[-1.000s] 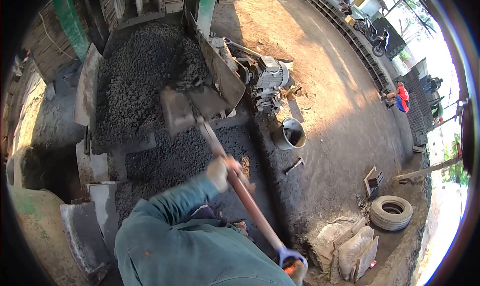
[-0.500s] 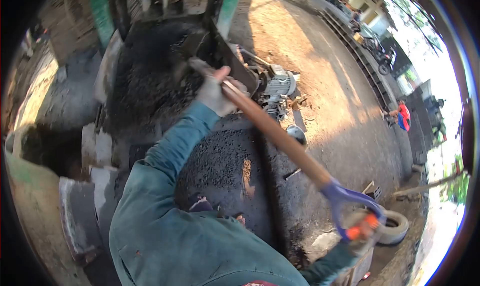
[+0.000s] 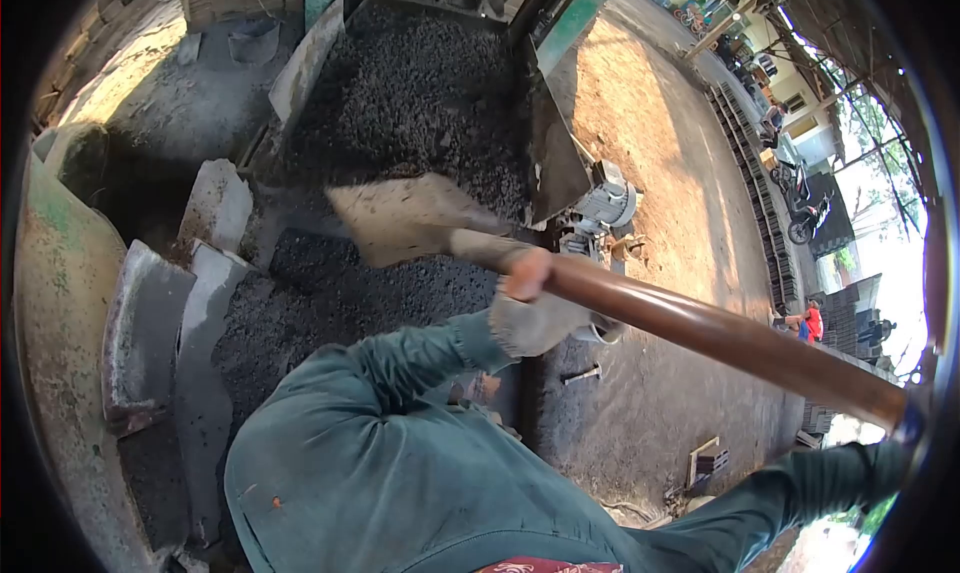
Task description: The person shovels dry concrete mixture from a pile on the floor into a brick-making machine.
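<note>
Brown shovel shaft (image 3: 700,325) in clenched left hand (image 3: 538,315), right hand unseen; plate (image 3: 558,163) between heap (image 3: 425,88) and motor (image 3: 608,205).

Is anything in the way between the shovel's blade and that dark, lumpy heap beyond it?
Nothing visible stands between the blade and the dark heap. The upright plate is at the heap's right side, not between them. The blade is blurred and hides what lies beneath it.

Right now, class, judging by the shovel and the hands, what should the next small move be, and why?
Probably lower the shovel blade into the dark loose material beneath: the blade, though blurred, seems to carry no load, and the left hand grips the shaft close behind it, well placed to guide it.
</note>
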`<state>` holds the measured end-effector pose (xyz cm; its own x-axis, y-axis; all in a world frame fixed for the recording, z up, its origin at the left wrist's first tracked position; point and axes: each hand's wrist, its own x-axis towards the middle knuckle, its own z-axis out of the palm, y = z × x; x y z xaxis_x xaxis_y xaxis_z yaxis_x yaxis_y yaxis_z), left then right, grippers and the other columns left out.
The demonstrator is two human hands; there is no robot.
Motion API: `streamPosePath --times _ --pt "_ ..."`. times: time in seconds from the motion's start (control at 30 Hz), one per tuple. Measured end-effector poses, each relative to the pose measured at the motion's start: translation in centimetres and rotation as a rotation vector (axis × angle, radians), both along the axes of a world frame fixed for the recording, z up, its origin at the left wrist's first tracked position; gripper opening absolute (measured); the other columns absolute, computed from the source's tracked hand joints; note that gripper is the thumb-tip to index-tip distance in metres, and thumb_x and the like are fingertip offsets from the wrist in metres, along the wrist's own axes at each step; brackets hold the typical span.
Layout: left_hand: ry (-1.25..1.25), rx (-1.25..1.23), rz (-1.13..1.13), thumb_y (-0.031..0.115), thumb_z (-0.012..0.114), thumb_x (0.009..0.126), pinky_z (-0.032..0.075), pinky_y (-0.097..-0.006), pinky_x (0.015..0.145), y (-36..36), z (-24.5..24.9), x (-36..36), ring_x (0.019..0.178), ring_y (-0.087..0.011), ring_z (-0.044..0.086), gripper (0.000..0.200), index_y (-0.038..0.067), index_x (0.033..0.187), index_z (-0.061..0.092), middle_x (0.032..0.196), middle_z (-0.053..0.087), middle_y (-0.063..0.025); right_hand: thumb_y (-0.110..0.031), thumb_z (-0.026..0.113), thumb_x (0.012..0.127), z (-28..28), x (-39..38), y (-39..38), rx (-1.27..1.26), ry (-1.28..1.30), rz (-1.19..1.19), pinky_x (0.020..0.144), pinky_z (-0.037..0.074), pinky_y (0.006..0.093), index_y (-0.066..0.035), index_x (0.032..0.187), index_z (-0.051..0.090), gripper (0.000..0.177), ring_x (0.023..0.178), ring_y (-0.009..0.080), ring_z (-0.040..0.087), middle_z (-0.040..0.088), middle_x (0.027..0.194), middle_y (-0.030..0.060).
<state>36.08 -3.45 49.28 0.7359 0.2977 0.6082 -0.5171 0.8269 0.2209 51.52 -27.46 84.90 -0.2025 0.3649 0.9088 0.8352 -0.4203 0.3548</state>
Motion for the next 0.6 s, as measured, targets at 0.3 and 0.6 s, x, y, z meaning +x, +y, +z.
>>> streamPosePath --times 0.3,0.6 --pt "0.321 -0.553 0.160 0.060 0.059 0.082 0.046 -0.0538 0.090 24.7 -8.6 5.3 0.091 -0.0345 0.059 0.061 0.000 0.096 0.064 0.098 0.064 -0.0164 -0.015 0.076 0.089 -10.6 -6.0 10.0 -0.140 -0.065 0.134 0.068 0.052 0.0311 0.000 0.095 0.070 0.017 0.076 0.0203 0.066 0.070 0.086 0.0086" --pt "0.975 -0.558 0.550 0.018 0.061 0.091 0.049 -0.0447 0.059 29.9 -9.1 13.0 0.057 -0.0230 0.049 0.017 0.011 0.093 0.045 0.076 0.047 -0.0067 -0.011 0.067 0.089 -43.0 4.3 5.4 0.207 1.205 -0.079 0.062 0.052 0.0322 -0.004 0.093 0.065 0.008 0.067 0.0206 0.064 0.065 0.074 0.0060"
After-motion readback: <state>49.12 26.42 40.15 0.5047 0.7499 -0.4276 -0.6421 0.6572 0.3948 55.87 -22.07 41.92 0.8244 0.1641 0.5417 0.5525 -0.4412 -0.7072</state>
